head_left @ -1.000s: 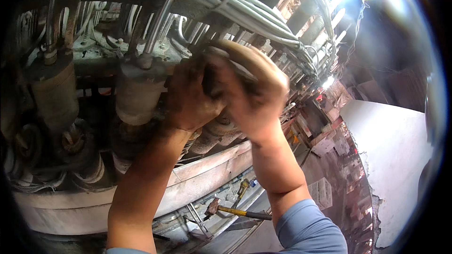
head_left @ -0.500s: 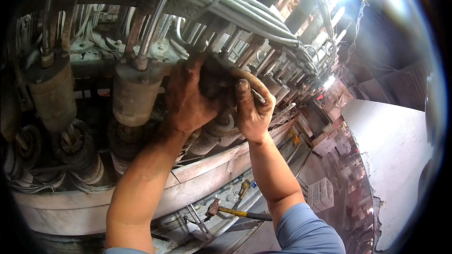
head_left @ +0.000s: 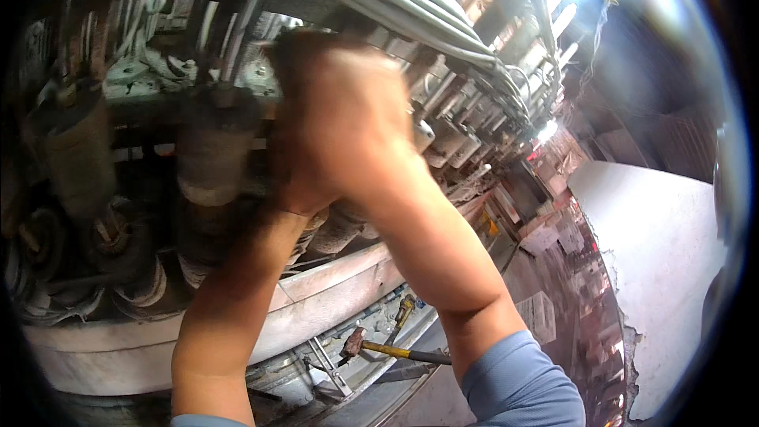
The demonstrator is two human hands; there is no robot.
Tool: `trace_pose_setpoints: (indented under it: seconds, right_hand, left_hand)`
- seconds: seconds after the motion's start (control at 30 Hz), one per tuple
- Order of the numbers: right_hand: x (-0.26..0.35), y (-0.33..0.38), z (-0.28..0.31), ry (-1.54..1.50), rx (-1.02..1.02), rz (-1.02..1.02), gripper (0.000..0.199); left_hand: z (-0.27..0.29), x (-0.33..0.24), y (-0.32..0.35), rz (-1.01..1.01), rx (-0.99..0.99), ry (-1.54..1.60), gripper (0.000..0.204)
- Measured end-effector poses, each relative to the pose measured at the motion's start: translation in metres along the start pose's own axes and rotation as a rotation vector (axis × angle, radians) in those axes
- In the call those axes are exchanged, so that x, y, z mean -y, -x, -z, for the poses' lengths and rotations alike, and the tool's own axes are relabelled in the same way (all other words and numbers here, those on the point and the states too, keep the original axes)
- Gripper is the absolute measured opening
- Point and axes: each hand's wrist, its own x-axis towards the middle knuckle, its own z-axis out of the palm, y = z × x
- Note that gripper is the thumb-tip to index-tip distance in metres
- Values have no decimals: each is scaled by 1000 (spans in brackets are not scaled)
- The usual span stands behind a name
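Far left, above the pale beam point(head_left: 316, 304): dusty grey cylinder point(head_left: 75, 150), upright, blurred. Next right, also above the beam: second cylinder point(head_left: 213, 154), same type, metal rod point(head_left: 243, 32) rising from its top. Left hand point(head_left: 294, 170) above the beam, just right of the second cylinder and nearest to it; mostly covered by the right hand, so finger spread and hold can't be told. Left forearm crosses in front of the beam. Right hand point(head_left: 356, 115) above the beam too, overlapping the left in this view, back of hand showing, motion-blurred; fingers hidden, can't tell how far open or whether it grips anything. Anything between the hands is out of sight.

Below the beam, on its near side: metal bracket point(head_left: 330, 368), slanted; right of it, hammer point(head_left: 395, 351) lying flat, rusty head leftward, yellow and black handle pointing right; just above the hammer, smaller yellow-marked tool point(head_left: 405, 312), closer to the beam. High over the beam: grey cable bundle point(head_left: 423, 20), running down to the right. Above the beam's right end, smaller cylinders point(head_left: 447, 142) in a row. Right of the beam: blue sleeve point(head_left: 518, 379) on the right arm, pale box point(head_left: 538, 315), then large white panel point(head_left: 656, 261), ragged left edge, well apart.
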Motion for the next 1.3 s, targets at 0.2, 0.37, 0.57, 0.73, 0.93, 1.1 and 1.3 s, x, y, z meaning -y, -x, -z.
trace_pose_setpoints:
  seconds: [0.2, 0.37, 0.57, 0.73, 0.93, 1.1, 1.3]
  right_hand:
    - [-23, 16, 13, -283, -587, 336, 24]
    - [-53, 73, -4, -884, -438, -90, 23]
    - [-74, 76, -24, -1015, -372, -22, 20]
    - [-77, 73, -18, -795, -290, 132, 21]
    - [-74, 68, -15, -685, -284, 157, 24]
    - [-69, 71, -15, -806, -283, 112, 22]
    - [-65, 65, -14, -815, -312, 59, 19]
  left_hand:
    - [-9, 16, 3, -93, -67, -109, 84]
    - [-1, 9, 9, -115, -137, -49, 101]
    - [-1, 2, 5, -80, -100, -9, 100]
    - [3, 0, 6, -92, -92, -73, 100]
    - [4, 5, 4, -130, -102, -94, 102]
    - [6, 9, 7, -63, -37, -69, 100]
    - [6, 11, 7, -137, -140, -102, 97]
